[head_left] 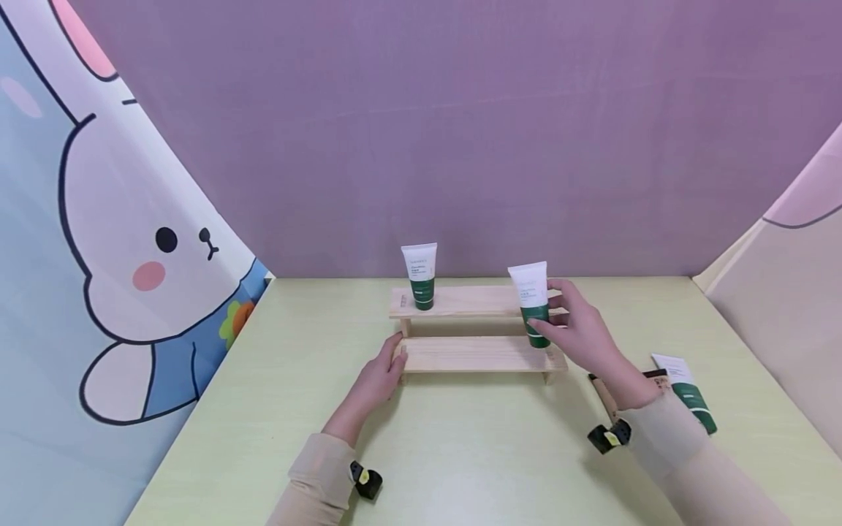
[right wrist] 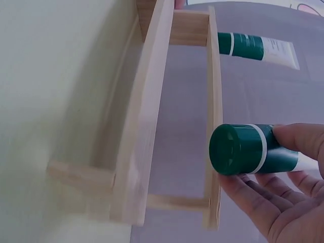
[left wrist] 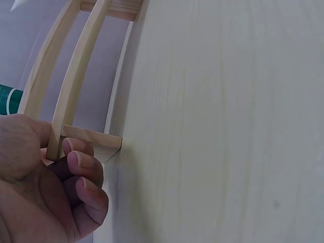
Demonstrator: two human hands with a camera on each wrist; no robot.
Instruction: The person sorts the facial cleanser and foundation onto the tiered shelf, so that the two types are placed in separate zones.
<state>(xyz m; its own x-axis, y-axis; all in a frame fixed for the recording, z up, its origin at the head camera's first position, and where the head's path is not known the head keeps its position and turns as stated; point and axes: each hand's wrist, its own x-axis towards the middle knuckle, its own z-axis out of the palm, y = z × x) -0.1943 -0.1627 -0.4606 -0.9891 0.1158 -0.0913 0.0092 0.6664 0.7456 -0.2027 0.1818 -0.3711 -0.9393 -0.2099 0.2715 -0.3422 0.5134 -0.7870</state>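
Right hand (head_left: 582, 329) pinches 1 tube (head_left: 530, 296) nearly upright, cap (right wrist: 224, 150) down, near the wooden stand's (head_left: 470, 353) right end.
Left hand (head_left: 376, 376) grips its left end.

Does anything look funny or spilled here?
I see nothing spilled. One tube lies on the table beside the right sleeve, which looks a bit odd because another tube stands upright on the top shelf.

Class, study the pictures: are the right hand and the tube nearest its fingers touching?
Touching: the right wrist view shows the right hand gripping the tube, its thumb lying against the green part.
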